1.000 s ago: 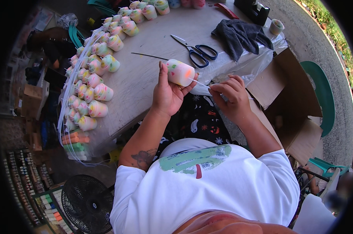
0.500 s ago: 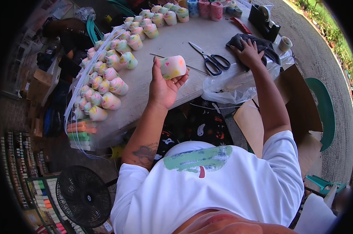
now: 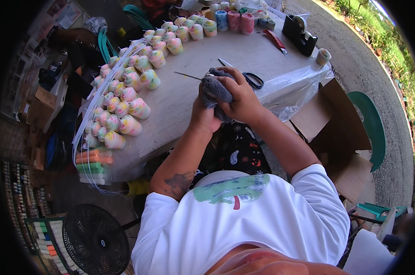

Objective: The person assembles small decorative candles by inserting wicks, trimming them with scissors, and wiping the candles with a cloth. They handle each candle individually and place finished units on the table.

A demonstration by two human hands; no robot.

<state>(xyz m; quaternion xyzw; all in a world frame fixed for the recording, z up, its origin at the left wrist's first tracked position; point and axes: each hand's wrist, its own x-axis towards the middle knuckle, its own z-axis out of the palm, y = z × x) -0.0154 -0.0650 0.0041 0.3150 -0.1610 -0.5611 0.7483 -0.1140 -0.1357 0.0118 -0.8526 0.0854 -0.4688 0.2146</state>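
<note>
Over the near edge of the table, both my hands are closed together around a dark grey cloth [image 3: 215,89]. My right hand [image 3: 240,95] grips the cloth from the right and above, its fingers bent over it. Beneath it, my left hand [image 3: 204,115] holds a pale multicoloured candle, which the cloth now covers almost wholly. Behind the hands lie scissors [image 3: 254,81] with dark handles, partly hidden by my right hand. A thin metal rod [image 3: 187,74] points out to the left of the cloth.
Rows of pastel candles [image 3: 130,124] with white wicks fill the table's left side. Long white wick strands [image 3: 93,98] run along that edge. At the back right are a red-handled cutter [image 3: 275,40], a tape dispenser [image 3: 300,35] and a small jar [image 3: 323,56]. An open cardboard box [image 3: 345,133] stands right.
My right hand has lifted the grey cloth off the table's right side and brought it left onto the candle in my left hand. The cloth now wraps the candle.
</note>
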